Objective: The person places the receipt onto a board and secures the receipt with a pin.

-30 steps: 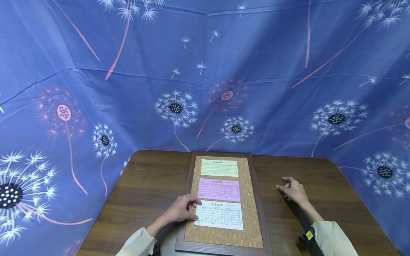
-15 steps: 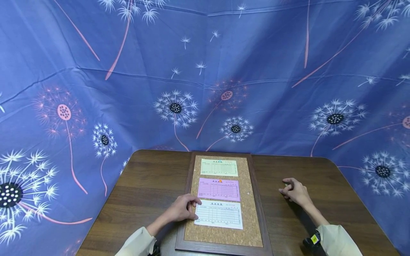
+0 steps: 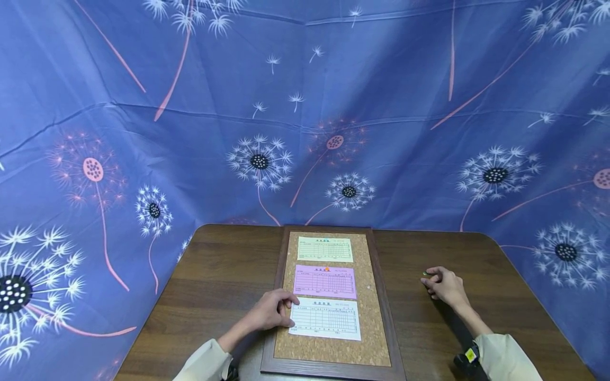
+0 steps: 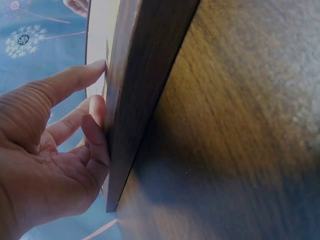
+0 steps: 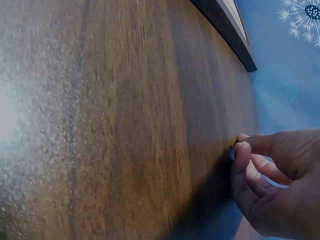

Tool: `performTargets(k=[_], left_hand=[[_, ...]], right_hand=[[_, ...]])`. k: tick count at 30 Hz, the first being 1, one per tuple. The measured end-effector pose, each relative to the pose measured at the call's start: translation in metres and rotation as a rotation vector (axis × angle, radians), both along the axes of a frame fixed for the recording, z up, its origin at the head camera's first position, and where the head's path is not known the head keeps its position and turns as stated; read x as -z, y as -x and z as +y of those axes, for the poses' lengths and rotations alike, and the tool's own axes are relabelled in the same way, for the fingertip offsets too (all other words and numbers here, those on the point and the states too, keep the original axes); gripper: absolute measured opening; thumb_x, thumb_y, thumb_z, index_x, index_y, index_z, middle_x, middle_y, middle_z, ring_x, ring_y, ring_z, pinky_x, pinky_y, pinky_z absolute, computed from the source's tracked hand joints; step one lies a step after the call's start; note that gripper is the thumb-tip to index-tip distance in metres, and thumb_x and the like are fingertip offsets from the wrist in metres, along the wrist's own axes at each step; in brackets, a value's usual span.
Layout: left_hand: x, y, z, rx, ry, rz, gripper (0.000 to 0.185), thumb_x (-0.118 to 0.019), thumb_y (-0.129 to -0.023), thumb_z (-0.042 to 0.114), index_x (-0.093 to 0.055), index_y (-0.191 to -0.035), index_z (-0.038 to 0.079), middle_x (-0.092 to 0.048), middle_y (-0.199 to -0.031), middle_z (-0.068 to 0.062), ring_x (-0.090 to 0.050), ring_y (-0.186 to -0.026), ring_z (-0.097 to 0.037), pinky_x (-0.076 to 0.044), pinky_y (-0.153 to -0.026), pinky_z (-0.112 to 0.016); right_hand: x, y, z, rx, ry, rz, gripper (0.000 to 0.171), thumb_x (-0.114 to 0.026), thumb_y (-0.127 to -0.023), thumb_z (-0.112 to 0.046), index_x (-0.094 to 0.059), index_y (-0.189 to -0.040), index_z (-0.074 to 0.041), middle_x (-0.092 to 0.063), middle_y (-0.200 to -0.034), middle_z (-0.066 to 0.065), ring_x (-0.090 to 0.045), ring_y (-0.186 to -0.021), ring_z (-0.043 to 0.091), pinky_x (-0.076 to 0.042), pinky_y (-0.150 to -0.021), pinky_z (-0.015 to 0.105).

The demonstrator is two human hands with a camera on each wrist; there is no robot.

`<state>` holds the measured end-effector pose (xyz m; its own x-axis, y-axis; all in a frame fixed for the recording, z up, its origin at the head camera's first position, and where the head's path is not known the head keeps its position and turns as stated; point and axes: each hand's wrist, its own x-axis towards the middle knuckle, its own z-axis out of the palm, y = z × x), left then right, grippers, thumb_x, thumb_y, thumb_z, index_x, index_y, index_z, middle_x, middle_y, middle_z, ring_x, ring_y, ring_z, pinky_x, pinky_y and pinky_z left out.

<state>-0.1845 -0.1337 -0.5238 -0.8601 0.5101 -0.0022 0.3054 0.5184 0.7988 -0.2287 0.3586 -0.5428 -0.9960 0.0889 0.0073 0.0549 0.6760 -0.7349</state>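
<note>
Corkboard point(image 3: 332, 296), framed in dark wood, lies flat in the middle of the brown wooden surface point(image 3: 224, 275), with a blue dandelion-print cloth point(image 3: 305, 106) hung behind and around it. Three paper forms lie in a column on the cork: a pale green form point(image 3: 325, 249) farthest from the person, a pink form point(image 3: 325, 282) in the middle with a small orange pin point(image 3: 326, 269) at its top edge, and a white form point(image 3: 325, 319) nearest. The left hand point(image 3: 272, 311) rests at the board's left frame, fingers loosely curved, fingertips point(image 4: 98, 107) against the frame's edge and reaching onto the white form's left edge; its grip clasps nothing. The right hand point(image 3: 445, 286) lies well apart on the bare wood to the right, thumb and forefinger point(image 5: 241, 150) pinched on a tiny green pin point(image 3: 424, 273), too small to make out further.
</note>
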Motion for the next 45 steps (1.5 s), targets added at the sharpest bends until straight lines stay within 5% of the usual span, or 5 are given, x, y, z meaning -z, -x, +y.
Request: performTargets(k=[7,16,22,45], left_hand=[[-0.001,0.0,0.0,0.002,0.0,0.008,0.042,-0.088,-0.067,-0.003,-0.07,-0.105,0.0,-0.06,-0.091,-0.01,-0.05,-0.061,0.003,-0.045,-0.06,-0.017],[-0.001,0.0,-0.001,0.005,-0.005,0.008,0.042,-0.089,-0.068,-0.002,-0.07,-0.105,0.0,-0.06,-0.09,-0.01,-0.05,-0.06,0.004,-0.044,-0.061,-0.017],[-0.001,0.001,0.0,0.003,-0.002,0.0,0.042,-0.089,-0.068,-0.001,-0.071,-0.106,0.0,-0.06,-0.09,-0.009,-0.051,-0.061,0.004,-0.044,-0.061,-0.017],[0.001,0.001,0.001,-0.003,-0.009,0.006,0.042,-0.089,-0.067,-0.002,-0.071,-0.105,0.0,-0.06,-0.089,-0.009,-0.05,-0.061,0.003,-0.045,-0.06,-0.018]], right_hand=[[0.003,0.003,0.001,0.056,0.013,-0.03,0.028,-0.067,-0.098,-0.017,-0.068,-0.104,0.01,-0.071,-0.073,0.006,-0.065,-0.055,0.009,-0.057,-0.052,0.026],[0.001,0.01,0.001,0.076,-0.027,-0.056,0.038,-0.068,-0.098,-0.03,-0.073,-0.094,0.008,-0.07,-0.063,0.001,-0.066,-0.052,0.012,-0.056,-0.05,0.027],[0.0,0.014,0.001,0.08,-0.044,-0.035,0.035,-0.067,-0.097,-0.025,-0.074,-0.083,0.006,-0.068,-0.057,0.002,-0.065,-0.049,0.012,-0.055,-0.048,0.027],[-0.003,0.021,0.006,0.06,0.005,-0.127,0.031,-0.061,-0.099,-0.021,-0.071,-0.092,0.008,-0.067,-0.06,-0.001,-0.066,-0.052,0.012,-0.057,-0.051,0.029]])
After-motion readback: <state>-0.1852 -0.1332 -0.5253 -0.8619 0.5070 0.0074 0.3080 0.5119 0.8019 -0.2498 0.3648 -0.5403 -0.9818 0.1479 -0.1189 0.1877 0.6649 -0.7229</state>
